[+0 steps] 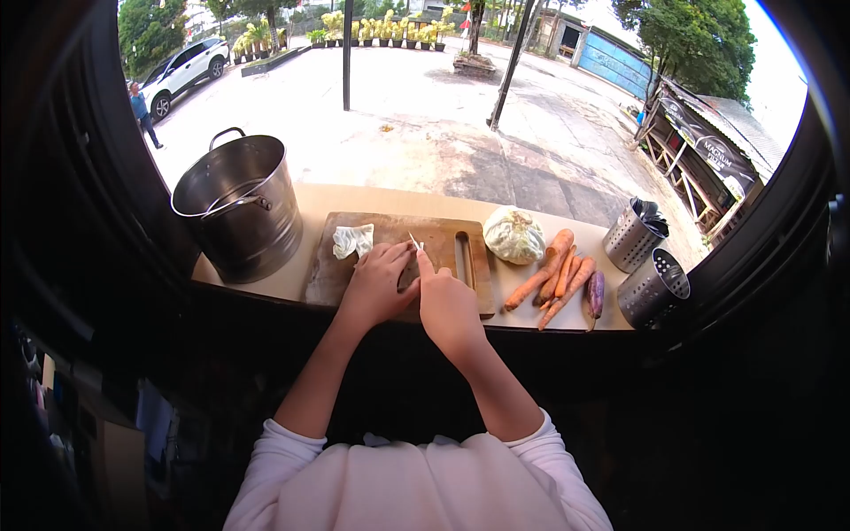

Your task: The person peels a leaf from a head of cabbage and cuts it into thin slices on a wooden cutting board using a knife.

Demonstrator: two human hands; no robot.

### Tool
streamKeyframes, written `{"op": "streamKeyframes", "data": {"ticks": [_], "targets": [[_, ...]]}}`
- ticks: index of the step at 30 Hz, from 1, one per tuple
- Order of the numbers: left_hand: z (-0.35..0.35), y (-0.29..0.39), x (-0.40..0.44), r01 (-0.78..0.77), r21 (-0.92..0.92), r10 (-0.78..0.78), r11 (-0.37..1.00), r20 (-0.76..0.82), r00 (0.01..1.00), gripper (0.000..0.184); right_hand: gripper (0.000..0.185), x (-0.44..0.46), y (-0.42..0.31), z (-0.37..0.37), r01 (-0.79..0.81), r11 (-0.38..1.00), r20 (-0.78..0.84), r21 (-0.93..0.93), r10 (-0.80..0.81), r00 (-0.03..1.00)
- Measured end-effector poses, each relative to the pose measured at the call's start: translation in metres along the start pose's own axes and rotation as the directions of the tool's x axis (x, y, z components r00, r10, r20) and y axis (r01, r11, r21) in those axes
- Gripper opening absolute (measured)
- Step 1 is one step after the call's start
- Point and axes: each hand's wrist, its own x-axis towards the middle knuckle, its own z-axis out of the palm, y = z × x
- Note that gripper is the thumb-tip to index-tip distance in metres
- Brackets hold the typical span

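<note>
A wooden cutting board (396, 228) lies across the table before me. My left hand (381, 281) rests low over it, fingers together and bent downward; whatever is under them is hidden. Just to the right, my right hand (445, 301) is closed around a small knife (414, 241), whose pale, narrow blade points away from me beside my left fingertips. The knife's handle is covered by my palm. A crumpled white piece (353, 240), cloth or leaf I cannot tell, lies on the board beyond my left hand.
Left of the board stands a large steel pot (239, 212). To the right are a cabbage (514, 235), several carrots (556, 276), a purple eggplant-like vegetable (596, 296) and two perforated metal holders (630, 241). Outside, a person (144, 115) stands near a white car (186, 73).
</note>
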Motion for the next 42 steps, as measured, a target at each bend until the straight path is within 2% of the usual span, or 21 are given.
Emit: {"op": "streamKeyframes", "data": {"ticks": [2,5,13,17,26,29,38,40,42], "targets": [[0.0,0.001,0.0,-0.001,0.003,0.001,1.0,-0.001,1.0,0.054,0.052,0.008,0.004,0.004,0.01,0.999,-0.02,0.054,-0.009,1.0],[-0.001,0.002,-0.001,0.013,0.034,-0.013,0.999,0.005,1.0,0.055,0.053,0.008,0.005,-0.003,-0.013,0.998,0.03,0.058,0.011,0.999],[0.002,0.002,-0.003,0.027,0.212,-0.031,0.977,0.013,0.999,0.056,0.059,-0.018,0.012,-0.014,0.043,0.999,0.029,-0.011,-0.042,0.999],[0.002,0.003,-0.003,0.063,0.192,-0.072,0.979,0.04,0.997,0.056,0.064,-0.024,0.013,-0.015,0.0,1.0,0.046,0.009,-0.001,0.999],[0.0,0.004,-0.004,0.072,0.151,-0.078,0.986,0.031,0.996,0.056,0.059,-0.056,0.025,-0.015,-0.003,0.999,0.006,0.038,0.003,1.0],[0.001,0.004,-0.004,0.067,0.135,-0.07,0.989,0.018,0.997,0.056,0.055,-0.068,0.019,-0.025,-0.077,0.997,0.069,0.016,0.076,0.995],[0.001,0.001,-0.004,0.071,0.077,-0.075,0.995,0.054,0.996,0.06,0.052,-0.068,0.028,-0.01,-0.08,0.994,-0.028,0.081,0.082,0.996],[-0.002,0.004,-0.002,0.072,0.05,-0.075,0.996,0.08,0.994,0.06,0.056,-0.064,0.03,-0.002,-0.037,0.997,-0.067,0.061,0.041,0.997],[0.001,0.0,-0.002,0.064,0.095,-0.073,0.993,0.089,0.993,0.059,0.055,-0.058,0.03,-0.001,-0.021,0.998,-0.089,0.061,0.027,0.996]]}}
